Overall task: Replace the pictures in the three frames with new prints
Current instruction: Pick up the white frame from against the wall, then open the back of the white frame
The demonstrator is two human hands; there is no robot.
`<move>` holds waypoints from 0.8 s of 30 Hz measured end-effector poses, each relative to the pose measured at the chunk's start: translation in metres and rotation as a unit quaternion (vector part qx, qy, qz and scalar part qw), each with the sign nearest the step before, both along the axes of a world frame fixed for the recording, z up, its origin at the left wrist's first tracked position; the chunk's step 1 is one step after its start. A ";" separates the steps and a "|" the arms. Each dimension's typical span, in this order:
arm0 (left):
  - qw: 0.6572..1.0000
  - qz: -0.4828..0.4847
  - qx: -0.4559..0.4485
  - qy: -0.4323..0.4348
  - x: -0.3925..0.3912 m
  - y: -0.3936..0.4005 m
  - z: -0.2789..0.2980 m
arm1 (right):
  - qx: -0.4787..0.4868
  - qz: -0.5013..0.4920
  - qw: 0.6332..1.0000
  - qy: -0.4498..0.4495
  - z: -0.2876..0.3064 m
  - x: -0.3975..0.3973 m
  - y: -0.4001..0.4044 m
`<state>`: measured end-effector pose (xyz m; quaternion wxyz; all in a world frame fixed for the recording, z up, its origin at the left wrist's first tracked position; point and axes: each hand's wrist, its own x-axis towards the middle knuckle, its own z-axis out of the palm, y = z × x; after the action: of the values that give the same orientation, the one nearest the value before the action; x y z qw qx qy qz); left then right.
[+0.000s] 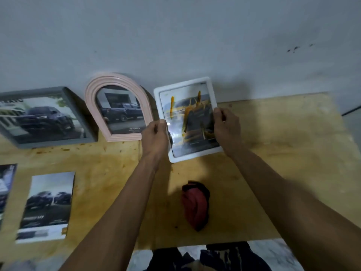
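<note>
A white rectangular frame (pixel 184 86) with a yellow car picture stands tilted near the wall. My left hand (pixel 155 133) grips its left edge and my right hand (pixel 226 126) grips its right edge. A pink arched frame (pixel 91 94) holding a dark truck picture leans on the wall to its left. Further left a grey rectangular frame (pixel 78 100) with a dark car picture also leans there. Two loose prints lie on the table at the left: one (pixel 46 206) showing dark cars, another (pixel 5 184) cut off by the image edge.
A crumpled red cloth (pixel 195 204) lies on the wooden table (pixel 273 153) between my forearms. The grey wall (pixel 175 36) runs right behind the frames. The table's near edge is at the bottom, with my dark trousers below it.
</note>
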<state>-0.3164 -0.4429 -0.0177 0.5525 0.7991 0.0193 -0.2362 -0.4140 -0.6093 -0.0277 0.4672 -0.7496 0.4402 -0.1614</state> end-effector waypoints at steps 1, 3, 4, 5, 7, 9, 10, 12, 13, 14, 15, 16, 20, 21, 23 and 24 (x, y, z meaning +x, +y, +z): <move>0.999 0.017 -0.021 0.024 -0.002 0.013 0.003 | 0.004 -0.003 1.000 -0.004 0.004 0.000 0.012; 0.995 0.048 -0.064 0.065 -0.005 0.044 0.012 | 0.017 -0.001 1.000 -0.019 0.013 -0.001 0.043; 0.992 0.061 -0.082 0.079 -0.007 0.062 0.016 | 0.026 -0.002 0.999 -0.026 0.019 -0.001 0.061; 0.988 0.072 -0.099 0.089 -0.008 0.082 0.020 | 0.039 -0.004 0.999 -0.035 0.024 -0.001 0.079; 0.981 0.099 -0.124 0.108 -0.010 0.122 0.025 | 0.075 -0.007 0.996 -0.051 0.030 -0.002 0.114; 0.974 0.130 -0.145 0.117 -0.013 0.162 0.027 | 0.128 0.015 0.990 -0.057 0.033 -0.007 0.149; 0.969 0.146 -0.156 0.121 -0.015 0.181 0.028 | 0.160 0.029 0.985 -0.052 0.032 -0.010 0.166; 0.959 0.183 -0.171 0.136 -0.020 0.218 0.026 | 0.242 0.049 0.969 -0.030 0.032 -0.019 0.203; 0.952 0.201 -0.179 0.149 -0.023 0.234 0.026 | 0.292 0.055 0.955 -0.019 0.033 -0.022 0.221; 0.945 0.213 -0.188 0.164 -0.026 0.250 0.024 | 0.333 0.062 0.941 -0.011 0.035 -0.025 0.238; 0.939 0.220 -0.197 0.176 -0.029 0.265 0.021 | 0.361 0.070 0.930 -0.009 0.038 -0.028 0.254; 0.935 0.223 -0.202 0.187 -0.031 0.278 0.019 | 0.373 0.079 0.925 -0.009 0.039 -0.030 0.267; 0.919 0.232 -0.216 0.235 -0.038 0.310 0.017 | 0.371 0.098 0.923 -0.030 0.047 -0.032 0.296; 0.915 0.232 -0.219 0.248 -0.037 0.316 0.017 | 0.358 0.107 0.927 -0.035 0.050 -0.032 0.299; 0.918 0.209 -0.216 0.259 -0.036 0.324 0.017 | 0.296 0.144 0.943 -0.046 0.055 -0.032 0.301; 0.923 0.194 -0.207 0.260 -0.034 0.327 0.017 | 0.247 0.167 0.953 -0.051 0.058 -0.032 0.301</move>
<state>-0.3501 -0.1154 -0.0004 0.7161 0.5583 0.2677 -0.3223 -0.4460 -0.3080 0.0303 0.6802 -0.6639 0.3106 -0.0055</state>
